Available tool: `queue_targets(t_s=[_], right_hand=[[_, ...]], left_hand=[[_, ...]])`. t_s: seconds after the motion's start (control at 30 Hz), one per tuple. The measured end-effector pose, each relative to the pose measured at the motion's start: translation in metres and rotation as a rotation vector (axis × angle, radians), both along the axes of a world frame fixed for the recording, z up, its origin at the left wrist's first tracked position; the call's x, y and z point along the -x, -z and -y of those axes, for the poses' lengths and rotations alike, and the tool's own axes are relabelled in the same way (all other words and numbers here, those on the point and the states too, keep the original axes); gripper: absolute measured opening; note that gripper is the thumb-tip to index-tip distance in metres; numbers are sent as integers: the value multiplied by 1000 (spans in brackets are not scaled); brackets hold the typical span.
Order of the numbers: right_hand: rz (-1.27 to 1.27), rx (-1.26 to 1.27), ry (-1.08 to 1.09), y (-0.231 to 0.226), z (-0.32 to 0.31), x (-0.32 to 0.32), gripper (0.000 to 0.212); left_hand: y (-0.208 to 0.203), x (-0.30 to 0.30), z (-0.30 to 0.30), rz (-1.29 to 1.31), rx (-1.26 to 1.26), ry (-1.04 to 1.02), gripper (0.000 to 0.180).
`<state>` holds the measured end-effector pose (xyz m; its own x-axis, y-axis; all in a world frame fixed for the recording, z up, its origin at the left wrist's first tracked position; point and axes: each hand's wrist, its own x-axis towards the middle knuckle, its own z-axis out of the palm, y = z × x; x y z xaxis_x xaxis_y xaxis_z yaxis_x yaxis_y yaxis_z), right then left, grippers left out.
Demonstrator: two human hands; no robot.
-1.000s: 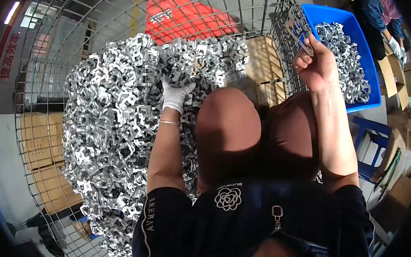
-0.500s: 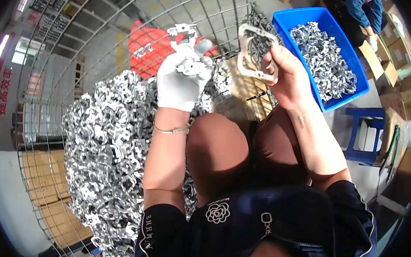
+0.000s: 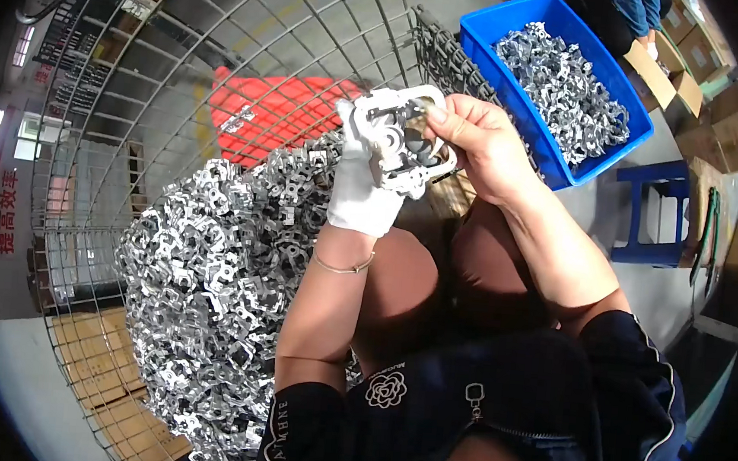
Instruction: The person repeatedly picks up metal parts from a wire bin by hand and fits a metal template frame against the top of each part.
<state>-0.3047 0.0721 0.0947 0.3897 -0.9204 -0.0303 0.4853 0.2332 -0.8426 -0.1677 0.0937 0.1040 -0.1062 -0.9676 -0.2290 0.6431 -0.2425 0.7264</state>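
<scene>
In its white glove, my left hand (image 3: 361, 197) is wrapped round a silvery cast metal bracket (image 3: 389, 137) with openings and small holes. My bare right hand (image 3: 489, 153) pinches an angular, C-shaped metal frame (image 3: 423, 92) between thumb and fingers. Frame and bracket are together, the frame lying round or against the bracket; whether they are locked together I cannot tell. Dark gloved fingertips show through the opening. Below and left of my gloved hand rises a big heap of similar metal brackets (image 3: 218, 279).
A wire mesh cage (image 3: 265, 14) surrounds the heap, with red sheeting (image 3: 283, 111) by its far side. To the right stand a blue bin (image 3: 556, 171) of small metal parts, a blue stool (image 3: 645, 252) and cardboard boxes (image 3: 724, 128). Another person's arm (image 3: 635, 17) shows at the far right.
My right hand has brought the metal frame left to the bracket. My left hand has moved right and a little nearer; the two pieces, apart before, now meet.
</scene>
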Motion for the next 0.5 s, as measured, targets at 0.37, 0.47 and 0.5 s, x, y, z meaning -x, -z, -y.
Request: queue_targets(t_s=[0.37,0.47,0.5], right_hand=[[-12,-68,11,3,-2,-3,19],[-38,-81,11,-1,-3,-1,19],[-36,-81,11,-5,-5,-1,19]], left_hand=[[-1,-2,-4,-129,-48,28,49],[-7,4,-7,-78,-51,-20,49],[-7,4,-7,-76,-51,-21,49]])
